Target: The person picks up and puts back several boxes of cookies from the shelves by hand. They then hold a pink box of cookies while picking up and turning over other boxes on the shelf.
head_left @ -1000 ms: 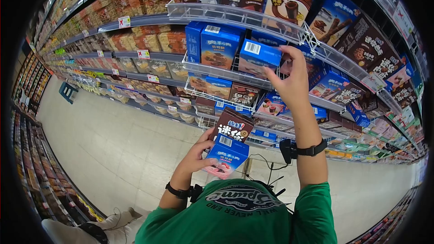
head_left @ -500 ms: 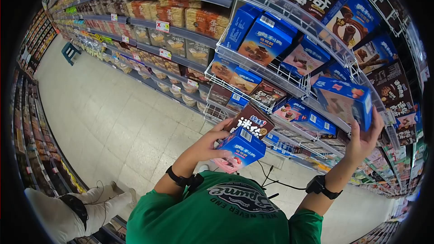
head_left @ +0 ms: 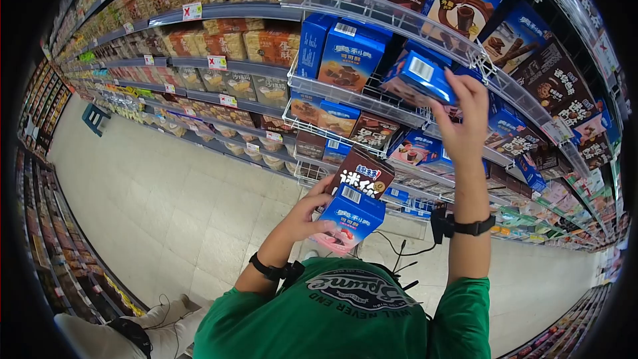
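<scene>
My left hand (head_left: 307,218) grips two biscuit boxes together in front of my chest. One is a brown box (head_left: 362,171) with white lettering, behind. In front of it is a blue and pink box (head_left: 352,216) with a barcode on top. On the rack ahead, my right hand (head_left: 467,116) has its fingers closed on the end of another blue biscuit box (head_left: 420,74), tilted with its barcode end toward me. That box is at the wire shelf's clear front guard, beside an upright blue box (head_left: 352,56). My right palm hides part of the boxes behind it.
Packed wire shelves (head_left: 399,16) with clear guards curve around the rack end. Shelves of packaged snacks (head_left: 219,43) run along the left aisle. A green step stool (head_left: 95,118) stands far down the floor. Another person's legs (head_left: 126,332) are at lower left, and a cable (head_left: 402,252) hangs near me.
My right hand has moved left along the rack, carrying the blue box from the right side to the shelf beside the upright blue box. My left hand still holds its two boxes.
</scene>
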A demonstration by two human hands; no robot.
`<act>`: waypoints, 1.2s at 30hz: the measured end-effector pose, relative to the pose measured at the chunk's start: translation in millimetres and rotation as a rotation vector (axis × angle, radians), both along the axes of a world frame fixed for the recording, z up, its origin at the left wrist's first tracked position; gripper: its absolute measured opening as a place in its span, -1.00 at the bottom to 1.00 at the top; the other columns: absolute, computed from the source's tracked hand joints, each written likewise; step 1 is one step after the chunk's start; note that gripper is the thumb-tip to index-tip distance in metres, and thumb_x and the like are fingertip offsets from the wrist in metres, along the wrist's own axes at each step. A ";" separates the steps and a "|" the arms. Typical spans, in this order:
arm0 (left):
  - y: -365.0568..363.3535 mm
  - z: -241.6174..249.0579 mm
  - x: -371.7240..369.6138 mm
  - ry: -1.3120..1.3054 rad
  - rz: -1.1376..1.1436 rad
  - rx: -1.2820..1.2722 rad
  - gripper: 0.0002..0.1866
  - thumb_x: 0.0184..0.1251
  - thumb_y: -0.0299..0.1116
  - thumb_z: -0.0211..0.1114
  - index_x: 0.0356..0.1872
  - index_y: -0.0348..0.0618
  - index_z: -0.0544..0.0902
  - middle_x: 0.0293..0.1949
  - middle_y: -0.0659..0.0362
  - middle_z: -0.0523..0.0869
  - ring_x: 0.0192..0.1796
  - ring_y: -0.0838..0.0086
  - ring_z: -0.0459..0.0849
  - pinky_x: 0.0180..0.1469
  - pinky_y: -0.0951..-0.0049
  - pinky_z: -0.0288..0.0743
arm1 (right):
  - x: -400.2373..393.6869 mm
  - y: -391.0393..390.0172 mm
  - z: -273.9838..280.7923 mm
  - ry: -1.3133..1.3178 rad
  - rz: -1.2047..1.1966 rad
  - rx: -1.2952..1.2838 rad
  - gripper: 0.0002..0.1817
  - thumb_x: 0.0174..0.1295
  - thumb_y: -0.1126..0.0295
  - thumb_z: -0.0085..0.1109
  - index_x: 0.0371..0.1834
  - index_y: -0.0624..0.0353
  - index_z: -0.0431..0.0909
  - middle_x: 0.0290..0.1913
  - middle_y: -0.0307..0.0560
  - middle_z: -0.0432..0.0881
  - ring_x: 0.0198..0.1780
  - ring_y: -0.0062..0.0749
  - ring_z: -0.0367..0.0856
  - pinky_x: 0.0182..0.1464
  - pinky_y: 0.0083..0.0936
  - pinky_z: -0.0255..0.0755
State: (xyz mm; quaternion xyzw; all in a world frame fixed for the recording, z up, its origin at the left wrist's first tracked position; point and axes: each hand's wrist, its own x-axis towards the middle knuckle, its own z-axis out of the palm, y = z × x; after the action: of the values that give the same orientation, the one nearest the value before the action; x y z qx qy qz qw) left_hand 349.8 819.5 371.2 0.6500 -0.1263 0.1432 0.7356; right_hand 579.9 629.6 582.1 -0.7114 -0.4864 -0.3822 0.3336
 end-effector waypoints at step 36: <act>31.4 -7.7 -28.5 0.031 0.132 0.064 -0.49 0.18 -0.11 0.53 0.00 -0.32 0.68 0.56 -0.17 0.17 0.57 0.02 0.20 0.52 0.10 0.10 | -8.4 17.5 -61.9 0.284 -0.199 0.188 -0.22 0.24 0.38 0.39 0.51 0.26 0.26 0.31 0.15 0.48 0.33 -0.08 0.43 0.31 -0.22 0.30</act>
State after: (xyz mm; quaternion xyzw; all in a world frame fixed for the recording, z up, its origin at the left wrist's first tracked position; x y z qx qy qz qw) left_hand 321.3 850.8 363.5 0.6824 -0.0763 0.1768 0.7052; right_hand 571.4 647.0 520.2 -0.7684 -0.3240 -0.3529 0.4243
